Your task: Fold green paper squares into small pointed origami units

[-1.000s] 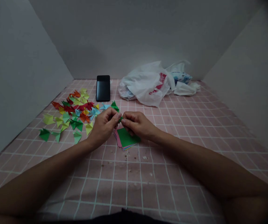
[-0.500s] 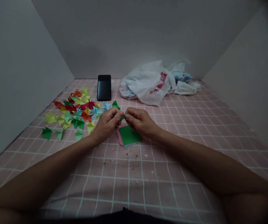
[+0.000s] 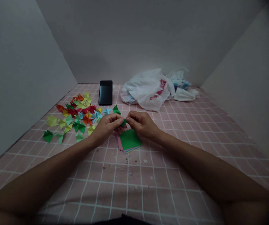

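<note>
My left hand and my right hand meet over the pink tiled floor, both pinching a small folded green paper piece between their fingertips. Just below the hands lies a small stack of square coloured papers with a green sheet on top. To the left of my left hand spreads a scatter of folded paper pieces in red, yellow, green, orange and light blue.
A black phone lies flat near the back wall. A crumpled white plastic bag and more white bags sit at the back right. Grey walls close in on the left, back and right. Crumbs dot the tiles in front of the stack.
Both hands keep working the green piece with small finger movements. The view has tipped slightly, so everything sits a little lower in the frame.
</note>
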`<state>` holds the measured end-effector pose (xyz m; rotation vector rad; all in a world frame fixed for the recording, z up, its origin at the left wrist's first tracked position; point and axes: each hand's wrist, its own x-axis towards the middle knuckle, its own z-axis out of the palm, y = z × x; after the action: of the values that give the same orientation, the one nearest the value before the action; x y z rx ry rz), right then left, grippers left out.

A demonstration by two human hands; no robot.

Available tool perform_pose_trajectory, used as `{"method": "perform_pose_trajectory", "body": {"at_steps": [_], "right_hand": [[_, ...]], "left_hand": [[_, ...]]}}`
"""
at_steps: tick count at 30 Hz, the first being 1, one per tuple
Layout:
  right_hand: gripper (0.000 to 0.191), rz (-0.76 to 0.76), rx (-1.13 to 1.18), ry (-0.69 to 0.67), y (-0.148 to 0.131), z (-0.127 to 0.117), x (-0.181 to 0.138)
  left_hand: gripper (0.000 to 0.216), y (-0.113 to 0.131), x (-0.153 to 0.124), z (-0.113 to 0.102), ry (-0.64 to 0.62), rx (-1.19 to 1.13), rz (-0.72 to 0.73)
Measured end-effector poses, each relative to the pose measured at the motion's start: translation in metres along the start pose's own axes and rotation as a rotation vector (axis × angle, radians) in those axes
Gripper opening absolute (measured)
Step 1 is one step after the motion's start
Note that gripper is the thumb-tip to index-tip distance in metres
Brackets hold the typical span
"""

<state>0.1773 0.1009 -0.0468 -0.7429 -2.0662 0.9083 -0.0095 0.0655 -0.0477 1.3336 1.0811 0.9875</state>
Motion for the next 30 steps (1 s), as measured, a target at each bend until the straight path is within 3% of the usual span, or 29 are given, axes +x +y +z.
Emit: {"method": "perform_pose_trajectory", "body": {"at_steps": [4, 8, 19, 30], "right_hand": [[0.026, 0.056, 0.056, 0.052, 0.003, -0.001, 0.001], [0.023, 0.099, 0.214, 0.114, 0.005, 0.001, 0.001], [0.022, 0.245, 0.501, 0.01, 0.005, 0.004, 0.002], [0.019, 0.267, 0.539, 0.001, 0.006, 0.006, 0.001]], "left_hand": [[0.032, -0.003, 0.0, 0.002, -0.029, -0.044, -0.078], [0.031, -0.002, -0.001, 0.005, 0.047, -0.104, -0.07], [0.041, -0.009, 0.0, 0.006, 0.069, -0.201, 0.013], [0.044, -0.008, -0.002, 0.006, 0.085, -0.212, 0.021]]}}
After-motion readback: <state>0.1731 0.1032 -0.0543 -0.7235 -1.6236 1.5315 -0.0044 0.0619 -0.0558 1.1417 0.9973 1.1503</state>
